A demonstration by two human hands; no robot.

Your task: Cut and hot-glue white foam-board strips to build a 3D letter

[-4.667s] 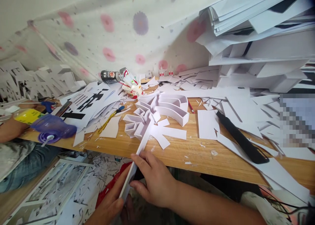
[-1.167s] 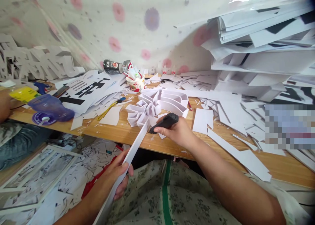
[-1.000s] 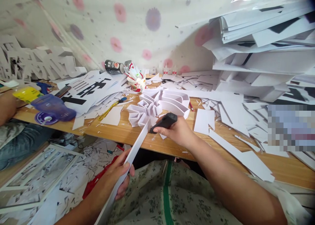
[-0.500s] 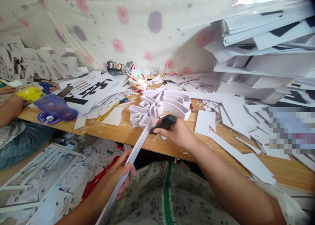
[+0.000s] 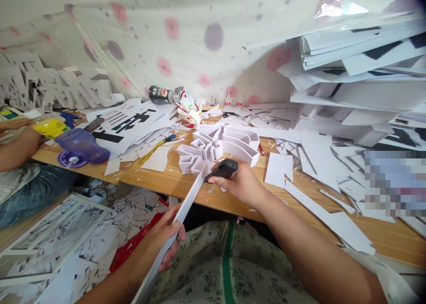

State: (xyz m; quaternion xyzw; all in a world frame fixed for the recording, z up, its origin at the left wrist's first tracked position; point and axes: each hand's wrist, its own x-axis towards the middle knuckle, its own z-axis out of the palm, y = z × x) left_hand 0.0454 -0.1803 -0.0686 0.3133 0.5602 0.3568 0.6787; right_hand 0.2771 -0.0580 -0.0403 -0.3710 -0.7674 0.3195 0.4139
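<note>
My left hand (image 5: 165, 239) is closed round a long white foam strip (image 5: 188, 202) that slants from below the table edge up to a white cut-out character shape (image 5: 218, 146) with upright walls on the wooden table (image 5: 233, 202). My right hand (image 5: 241, 182) grips a black knife-like tool (image 5: 222, 169), its tip right beside the strip's upper end at the shape's near edge.
White offcuts (image 5: 316, 162) litter the table to the right. Tall stacks of white sheets (image 5: 359, 73) fill the right side. A paper cup of pens (image 5: 190, 116), printed sheets (image 5: 129, 124) and a purple bottle (image 5: 81, 145) lie left. Another person's arm (image 5: 15, 146) rests at far left.
My right hand has left the strip and now holds the black tool at its upper end. In the last second only the view has shifted slightly; both hands keep their hold.
</note>
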